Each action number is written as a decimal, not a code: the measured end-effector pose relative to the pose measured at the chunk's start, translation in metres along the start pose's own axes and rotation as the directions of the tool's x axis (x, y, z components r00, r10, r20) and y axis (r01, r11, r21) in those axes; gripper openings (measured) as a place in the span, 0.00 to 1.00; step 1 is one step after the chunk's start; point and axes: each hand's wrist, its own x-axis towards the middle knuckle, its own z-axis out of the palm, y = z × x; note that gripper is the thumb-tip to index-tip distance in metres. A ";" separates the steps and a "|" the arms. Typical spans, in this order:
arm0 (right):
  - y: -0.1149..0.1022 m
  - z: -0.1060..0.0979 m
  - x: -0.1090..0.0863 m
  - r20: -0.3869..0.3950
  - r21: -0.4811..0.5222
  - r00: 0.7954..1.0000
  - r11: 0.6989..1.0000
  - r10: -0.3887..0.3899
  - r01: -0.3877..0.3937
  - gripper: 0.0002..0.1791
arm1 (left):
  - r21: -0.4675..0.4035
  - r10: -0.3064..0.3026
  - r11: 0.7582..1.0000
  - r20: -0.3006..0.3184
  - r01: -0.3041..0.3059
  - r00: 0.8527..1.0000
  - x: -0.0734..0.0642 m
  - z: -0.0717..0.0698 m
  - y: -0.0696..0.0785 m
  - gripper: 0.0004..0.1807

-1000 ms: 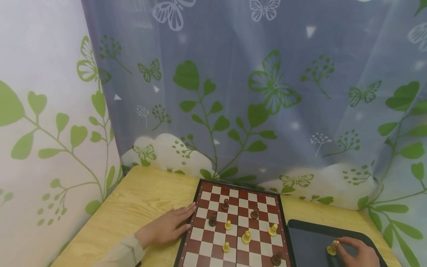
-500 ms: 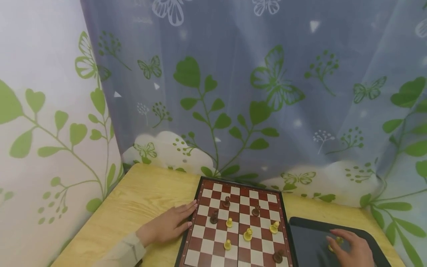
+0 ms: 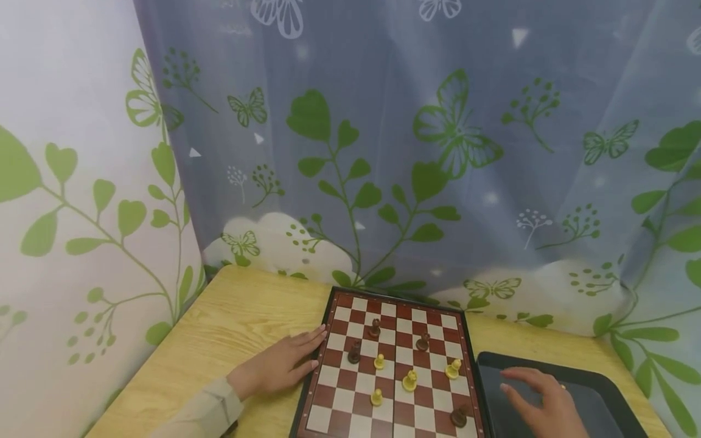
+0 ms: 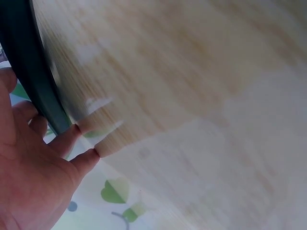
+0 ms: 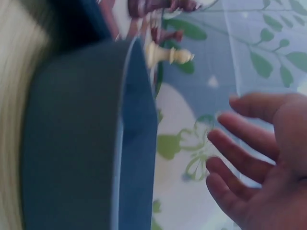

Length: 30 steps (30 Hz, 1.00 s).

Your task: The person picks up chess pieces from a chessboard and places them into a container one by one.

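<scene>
A red-and-white chessboard (image 3: pixel 346 380) with a black border lies on the table. My left hand (image 3: pixel 279 364) rests beside its left edge, fingertips touching the border, fingers fairly straight. Over the dark tray (image 3: pixel 594 398) on the right hovers my right hand (image 3: pixel 547 404), its thumb and fingers apart and nothing between them. Just behind that hand a bit of a yellow chess piece (image 3: pixel 562 386) peeks out, mostly hidden. In the right wrist view, the right hand (image 5: pixel 261 148) hangs loosely curled and bare beside the tray wall (image 5: pixel 76 129).
Several chess pieces stand on the board, among them a yellow pawn (image 3: pixel 379 362), a larger yellow piece (image 3: pixel 409 381), and dark pieces such as one near the right front (image 3: pixel 459 417). A patterned curtain (image 3: pixel 378 140) hangs behind the wooden table (image 3: pixel 263 304).
My right hand has let go of the yellow chess piece in the tray and moved left toward the board. The left hand has stayed at the board's edge; the view has shifted slightly.
</scene>
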 end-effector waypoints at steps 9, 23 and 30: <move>-0.020 0.014 -0.007 0.206 0.227 0.978 0.972 0.004 -0.052 0.18 | -0.014 0.008 1.000 -0.012 -0.008 1.000 -0.002 0.001 0.004 0.35; -0.019 0.042 -0.012 0.250 0.189 0.954 0.975 -0.167 0.121 0.17 | -0.020 0.021 1.000 -0.015 -0.021 1.000 -0.001 0.000 0.004 0.34; -0.011 0.047 -0.009 0.189 0.094 0.949 0.967 -0.252 0.238 0.13 | -0.012 0.016 1.000 -0.012 -0.016 1.000 -0.001 0.000 0.005 0.34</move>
